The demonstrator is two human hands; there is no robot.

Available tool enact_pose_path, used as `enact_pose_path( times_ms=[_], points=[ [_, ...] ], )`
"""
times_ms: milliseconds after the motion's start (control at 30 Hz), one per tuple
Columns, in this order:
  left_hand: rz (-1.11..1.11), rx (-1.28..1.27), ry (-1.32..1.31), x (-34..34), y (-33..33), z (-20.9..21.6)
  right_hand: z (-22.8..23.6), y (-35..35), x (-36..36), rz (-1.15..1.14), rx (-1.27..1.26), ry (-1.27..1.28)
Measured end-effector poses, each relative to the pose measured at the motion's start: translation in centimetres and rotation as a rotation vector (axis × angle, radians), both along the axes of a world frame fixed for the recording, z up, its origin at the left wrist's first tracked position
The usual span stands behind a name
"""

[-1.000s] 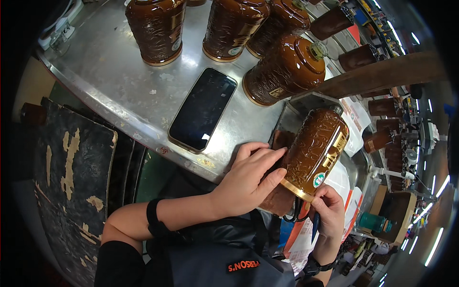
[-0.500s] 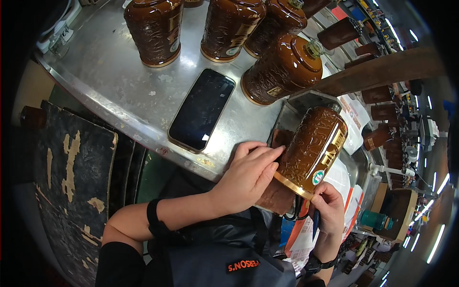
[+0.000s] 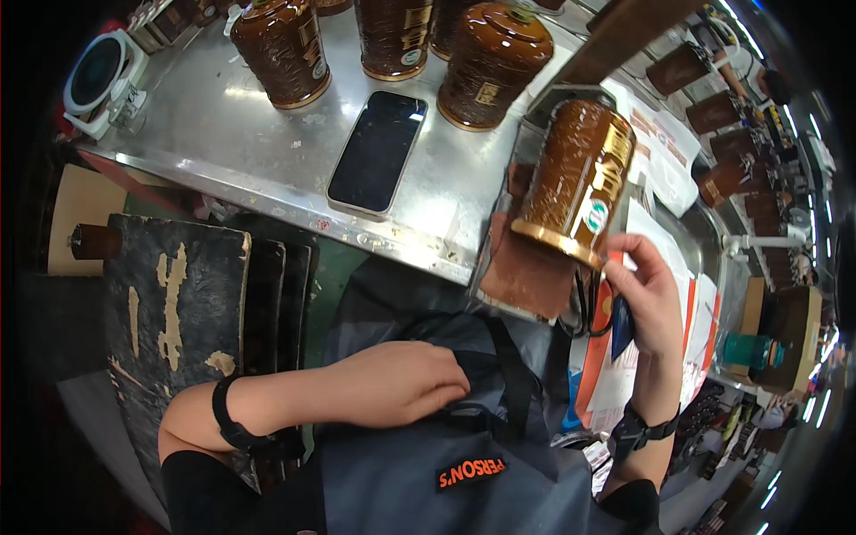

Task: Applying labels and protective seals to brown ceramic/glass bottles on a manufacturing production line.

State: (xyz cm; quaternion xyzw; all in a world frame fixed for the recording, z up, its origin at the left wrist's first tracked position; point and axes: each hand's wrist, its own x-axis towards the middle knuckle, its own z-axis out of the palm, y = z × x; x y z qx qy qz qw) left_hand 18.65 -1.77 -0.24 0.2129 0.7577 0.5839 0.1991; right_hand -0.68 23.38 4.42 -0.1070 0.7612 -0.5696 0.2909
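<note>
To the right of the smartphone, the glossy brown embossed bottle lies aslant, its gold base rim pinched by the right hand, while the left hand, on the smartphone's near side, curls loosely (around anything or not, I cannot tell).

Metal tbl, scuffed blk panel

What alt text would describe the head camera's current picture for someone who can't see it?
A person's right hand is at the gold base of a brown bottle; the left hand, loosely curled, is over a dark apron. Beyond, a phone and more bottles sit on a metal table.
</note>
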Motion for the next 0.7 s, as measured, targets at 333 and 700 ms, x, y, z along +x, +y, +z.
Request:
enact_pose_path(
  times_ms=[333,700],
  points=[
    [-0.151,-0.402,-0.275,1.4,6.8,-5.5,3.7,4.4,5.5,-0.127,-0.132,0.191],
    [-0.285,-0.764,-0.052,-2.8,10.8,-10.1,3.2,6.3,9.0,-0.130,-0.186,0.198]
  ],
)
